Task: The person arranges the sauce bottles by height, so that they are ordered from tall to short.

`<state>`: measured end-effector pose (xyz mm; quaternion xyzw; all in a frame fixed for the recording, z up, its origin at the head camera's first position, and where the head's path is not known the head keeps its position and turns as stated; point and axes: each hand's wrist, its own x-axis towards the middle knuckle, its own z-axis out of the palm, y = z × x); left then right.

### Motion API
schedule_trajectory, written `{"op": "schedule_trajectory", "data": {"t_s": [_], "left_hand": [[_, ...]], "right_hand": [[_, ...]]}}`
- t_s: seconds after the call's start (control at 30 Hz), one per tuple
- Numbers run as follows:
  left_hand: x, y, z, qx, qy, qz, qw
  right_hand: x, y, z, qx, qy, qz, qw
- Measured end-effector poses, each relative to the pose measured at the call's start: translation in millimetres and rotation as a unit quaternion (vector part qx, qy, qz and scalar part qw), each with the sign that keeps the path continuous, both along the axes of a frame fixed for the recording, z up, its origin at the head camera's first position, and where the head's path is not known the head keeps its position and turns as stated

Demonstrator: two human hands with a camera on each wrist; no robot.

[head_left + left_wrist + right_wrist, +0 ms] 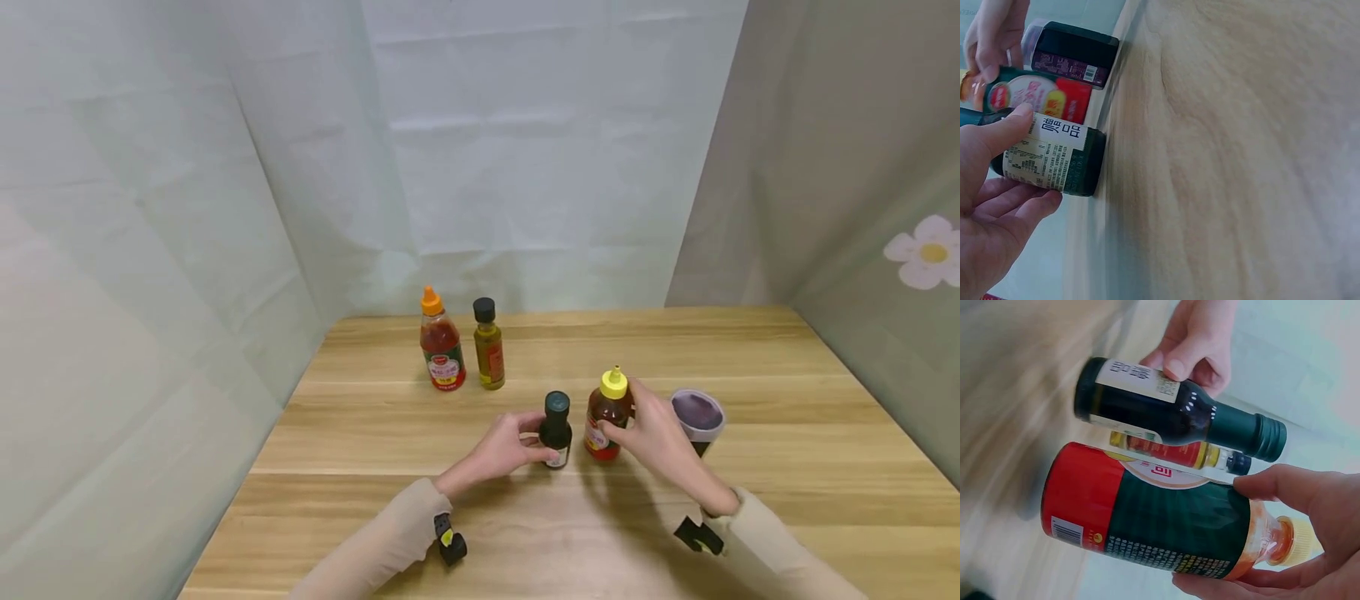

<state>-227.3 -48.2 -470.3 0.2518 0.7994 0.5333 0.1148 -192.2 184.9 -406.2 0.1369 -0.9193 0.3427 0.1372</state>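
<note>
My left hand (512,443) holds a small dark bottle (557,433) with a dark green cap, thumb on one side and fingers on the other. Its pale printed label (1047,150) shows in the left wrist view. Just to the right, a red sauce squeeze bottle (604,421) with a yellow nozzle cap is held between the thumb and fingers of my right hand (660,433). A red band and green label wrap this bottle in the right wrist view. Both bottles are upright, side by side with a narrow gap.
Behind and left stand an orange-capped red sauce bottle (442,354) and a slim black-capped bottle of yellowish oil (490,354). A dark container with a pale lid (697,412) stands right of my right hand. Cloth curtains (525,167) surround the wooden table (360,433).
</note>
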Motion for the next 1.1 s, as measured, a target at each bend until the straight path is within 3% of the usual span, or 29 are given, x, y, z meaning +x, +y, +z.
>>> {"op": "schedule_trajectory", "data": {"t_s": [0.17, 0.67, 1.1], "left_hand": [[0.8, -0.1, 1.6, 0.002, -0.003, 0.002, 1.0000], [-0.3, -1.5, 1.4, -0.011, 0.017, -0.002, 0.9998], [2.5, -1.0, 0.5, -0.004, 0.014, 0.006, 0.9999]], "right_hand": [[-9.5, -8.6, 6.6, -0.012, -0.015, -0.007, 0.9998], [-52.3, -36.9, 20.2, -0.103, -0.030, 0.045, 0.9932], [-91.7, -56.3, 11.5, -0.126, -0.071, 0.033, 0.9889]]}}
